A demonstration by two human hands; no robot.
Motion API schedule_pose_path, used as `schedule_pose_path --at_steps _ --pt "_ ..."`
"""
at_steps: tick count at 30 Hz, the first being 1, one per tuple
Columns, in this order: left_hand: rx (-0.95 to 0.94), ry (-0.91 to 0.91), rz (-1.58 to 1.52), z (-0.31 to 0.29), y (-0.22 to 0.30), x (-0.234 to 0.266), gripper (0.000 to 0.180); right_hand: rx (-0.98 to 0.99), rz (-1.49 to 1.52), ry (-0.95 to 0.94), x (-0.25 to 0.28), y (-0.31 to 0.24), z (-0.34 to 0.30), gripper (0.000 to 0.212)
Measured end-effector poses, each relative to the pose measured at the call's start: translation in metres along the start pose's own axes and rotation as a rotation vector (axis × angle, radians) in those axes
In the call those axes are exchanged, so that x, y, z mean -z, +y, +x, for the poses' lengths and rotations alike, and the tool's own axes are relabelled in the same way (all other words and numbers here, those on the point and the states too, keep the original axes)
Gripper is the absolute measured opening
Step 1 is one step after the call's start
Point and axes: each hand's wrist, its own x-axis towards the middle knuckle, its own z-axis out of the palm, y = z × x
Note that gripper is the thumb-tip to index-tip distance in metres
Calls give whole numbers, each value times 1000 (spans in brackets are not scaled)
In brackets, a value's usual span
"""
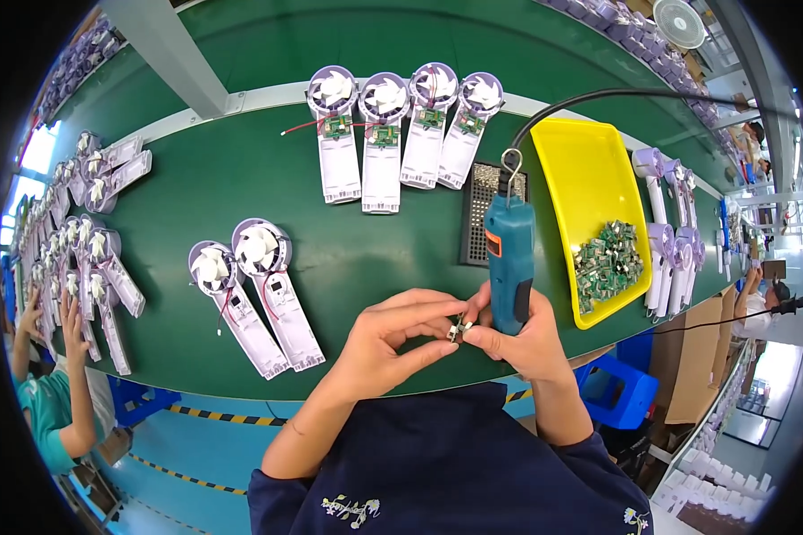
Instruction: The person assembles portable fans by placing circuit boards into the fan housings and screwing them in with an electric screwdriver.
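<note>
- A small metal part (456, 331) is pinched between the fingertips of the left hand (393, 334) and the right hand (519, 337), just above the near edge of the green conveyor belt (241, 187).
- The blue electric screwdriver (509, 259) is gripped in the right hand as well, standing upright, its long axis vertical, cable end upward; its tip is hidden.
- The step is judged to be the readying of the part; steady alignment is called for next.
- The part's own axis cannot be told.

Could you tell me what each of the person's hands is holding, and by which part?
Both hands pinch one small metal part at its edges, left hand and right hand fingertips meeting. The right hand also grips the teal electric screwdriver by its lower body.
</note>
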Motion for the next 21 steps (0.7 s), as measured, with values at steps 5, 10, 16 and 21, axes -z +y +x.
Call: schedule_pose_path --at_steps 5,10,16,21 --pt "-40 72 122 -7 1 7 46 152 -25 205 -16 5 -3 41" --pt "-204 171 757 -10 13 -11 46 162 -80 236 -33 5 -12 40" --pt "-225 318 959 -28 34 -4 52 -24 -48 272 -33 16 -2 32" --pt "-153 602 1495 -56 79 46 52 -23 354 197 -30 33 1 22"
